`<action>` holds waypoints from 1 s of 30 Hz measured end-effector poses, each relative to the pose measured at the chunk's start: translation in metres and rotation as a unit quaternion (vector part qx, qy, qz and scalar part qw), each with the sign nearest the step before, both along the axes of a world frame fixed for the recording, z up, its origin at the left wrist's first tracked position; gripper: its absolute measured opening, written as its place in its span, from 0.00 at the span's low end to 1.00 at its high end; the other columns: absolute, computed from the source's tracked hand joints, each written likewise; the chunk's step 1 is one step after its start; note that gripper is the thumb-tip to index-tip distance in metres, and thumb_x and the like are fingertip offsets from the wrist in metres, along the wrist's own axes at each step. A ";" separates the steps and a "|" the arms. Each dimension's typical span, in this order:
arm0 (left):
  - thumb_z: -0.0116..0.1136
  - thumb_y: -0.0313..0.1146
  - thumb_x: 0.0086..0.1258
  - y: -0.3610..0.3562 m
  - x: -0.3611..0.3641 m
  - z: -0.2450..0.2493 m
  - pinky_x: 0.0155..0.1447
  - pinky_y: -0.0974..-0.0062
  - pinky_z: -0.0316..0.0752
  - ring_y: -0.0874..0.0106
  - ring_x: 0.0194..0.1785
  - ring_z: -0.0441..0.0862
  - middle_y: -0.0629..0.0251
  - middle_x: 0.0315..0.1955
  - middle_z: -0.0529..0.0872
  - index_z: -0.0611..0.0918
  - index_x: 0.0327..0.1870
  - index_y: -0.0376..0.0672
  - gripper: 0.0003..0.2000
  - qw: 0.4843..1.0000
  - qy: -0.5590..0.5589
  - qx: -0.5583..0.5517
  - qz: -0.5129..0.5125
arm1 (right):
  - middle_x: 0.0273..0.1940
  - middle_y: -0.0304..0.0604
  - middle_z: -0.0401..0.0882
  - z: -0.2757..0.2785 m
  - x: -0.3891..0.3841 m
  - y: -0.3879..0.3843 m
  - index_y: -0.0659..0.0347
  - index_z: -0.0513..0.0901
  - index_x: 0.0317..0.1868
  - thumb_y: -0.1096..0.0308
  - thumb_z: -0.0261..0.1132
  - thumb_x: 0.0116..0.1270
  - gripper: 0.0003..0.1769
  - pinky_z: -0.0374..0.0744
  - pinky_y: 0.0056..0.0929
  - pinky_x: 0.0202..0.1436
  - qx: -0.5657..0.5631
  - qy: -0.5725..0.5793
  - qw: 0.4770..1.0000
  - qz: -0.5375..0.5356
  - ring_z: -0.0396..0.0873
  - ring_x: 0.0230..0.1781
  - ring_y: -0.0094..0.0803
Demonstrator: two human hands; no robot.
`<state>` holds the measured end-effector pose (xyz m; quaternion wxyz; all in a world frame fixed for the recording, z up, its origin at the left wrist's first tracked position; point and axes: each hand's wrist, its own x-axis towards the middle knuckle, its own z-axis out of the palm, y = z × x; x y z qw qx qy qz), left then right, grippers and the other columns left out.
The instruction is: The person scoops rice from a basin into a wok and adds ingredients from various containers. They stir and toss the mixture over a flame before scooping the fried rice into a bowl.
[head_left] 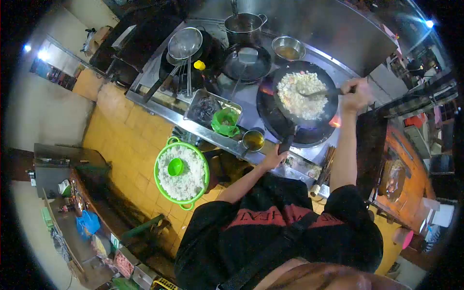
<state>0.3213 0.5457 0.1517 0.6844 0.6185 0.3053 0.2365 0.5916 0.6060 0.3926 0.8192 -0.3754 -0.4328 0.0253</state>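
Note:
My left hand (274,158) is closed around the handle (287,142) of a dark wok (330,79), which sits tilted over a burner. Fried rice (302,104), pale with small orange bits, fills the middle of the wok. In my right hand (356,95), slightly blurred, is the handle of a metal spatula (319,93); its head is down in the rice. Flames (335,121) show at the wok's edge. A small metal cup of yellowish oil (253,140) stands just left of my left hand.
Left of the wok are a metal tray (197,104), a green plastic bag (225,123), a frying pan (261,70) and a strainer (185,42). Behind stand a pot (243,22) and a metal bowl (288,47). A green basket of white rice (166,186) is at my left.

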 end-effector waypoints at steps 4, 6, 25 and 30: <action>0.60 0.40 0.65 -0.005 -0.002 -0.005 0.32 0.73 0.71 0.75 0.27 0.74 0.65 0.29 0.78 0.71 0.49 0.36 0.19 0.998 -0.005 0.052 0.018 | 0.14 0.38 0.63 0.037 -0.026 0.012 0.60 0.66 0.18 0.68 0.49 0.66 0.17 0.61 0.24 0.17 -0.065 -0.032 0.997 -0.024 0.60 0.11 0.24; 0.59 0.40 0.66 -0.004 -0.007 0.008 0.45 0.68 0.74 0.68 0.39 0.78 0.59 0.38 0.80 0.71 0.52 0.34 0.21 0.995 0.089 0.035 -0.007 | 0.14 0.38 0.64 0.046 -0.035 0.010 0.61 0.66 0.17 0.67 0.49 0.67 0.18 0.60 0.24 0.17 -0.034 0.024 0.999 0.027 0.61 0.12 0.24; 0.55 0.41 0.69 -0.004 -0.002 -0.009 0.31 0.76 0.70 0.78 0.27 0.73 0.68 0.32 0.79 0.69 0.57 0.40 0.21 1.000 -0.017 -0.007 -0.023 | 0.19 0.35 0.67 -0.017 -0.059 0.008 0.65 0.70 0.25 0.69 0.55 0.67 0.12 0.64 0.19 0.20 -0.017 -0.028 0.998 0.061 0.63 0.17 0.19; 0.58 0.42 0.67 0.002 -0.002 0.003 0.29 0.77 0.71 0.79 0.27 0.73 0.69 0.31 0.77 0.65 0.58 0.41 0.24 0.996 0.003 -0.074 -0.048 | 0.19 0.37 0.68 0.038 -0.076 -0.008 0.62 0.69 0.23 0.67 0.54 0.68 0.14 0.62 0.22 0.20 -0.103 0.092 0.989 0.046 0.63 0.17 0.21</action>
